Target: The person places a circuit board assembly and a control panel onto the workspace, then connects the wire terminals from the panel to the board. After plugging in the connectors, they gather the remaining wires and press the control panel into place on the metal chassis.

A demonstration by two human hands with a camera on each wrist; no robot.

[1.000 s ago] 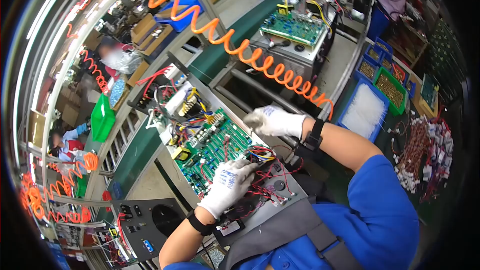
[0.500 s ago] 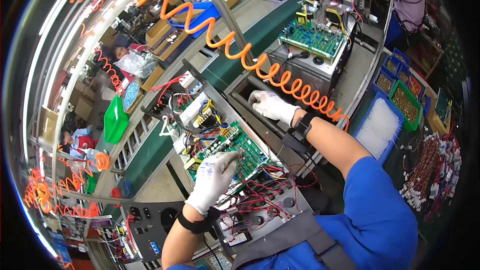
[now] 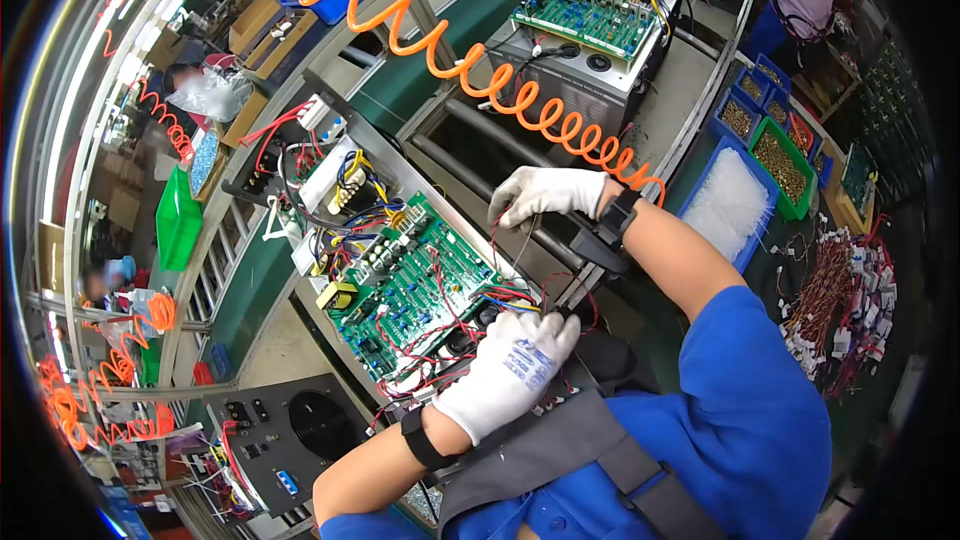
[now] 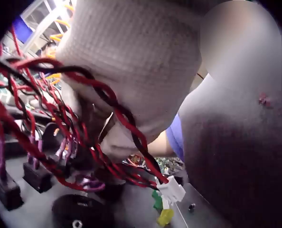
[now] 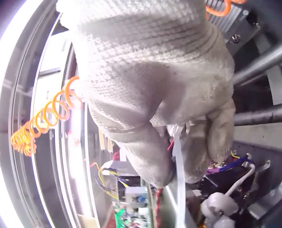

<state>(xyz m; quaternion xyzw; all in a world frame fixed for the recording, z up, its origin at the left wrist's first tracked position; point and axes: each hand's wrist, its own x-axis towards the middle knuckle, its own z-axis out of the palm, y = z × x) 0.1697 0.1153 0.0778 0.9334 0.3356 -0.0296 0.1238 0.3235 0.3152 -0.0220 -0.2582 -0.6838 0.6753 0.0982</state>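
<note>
An open metal chassis lies before me, with a green circuit board [image 3: 410,290] and twisted red-and-black wires [image 4: 126,118] along its near end. My left hand [image 3: 510,365], in a white knit glove, holds wires at the chassis's near right corner, its fingers curled and the fingertips largely hidden. To the right of the board, my gloved right hand [image 3: 548,195] is raised over the side rail. Between its thumb and fingers it pinches a thin white cable tie [image 5: 180,180], and a bit of red wire shows there. A white plug [image 4: 171,191] hangs from one twisted pair.
An orange coiled air hose [image 3: 540,110] crosses above the work. A second unit [image 3: 570,65] stands farther along the roller line. On the right are a blue bin of white strips [image 3: 725,200], a green bin [image 3: 780,165] and wire harnesses [image 3: 840,300]. A black fan panel [image 3: 285,440] stands lower left.
My left hand lifted over the board, then came down to the near right wires. The right hand moved away from the board's edge and now shows a thin strand below its fingers.
</note>
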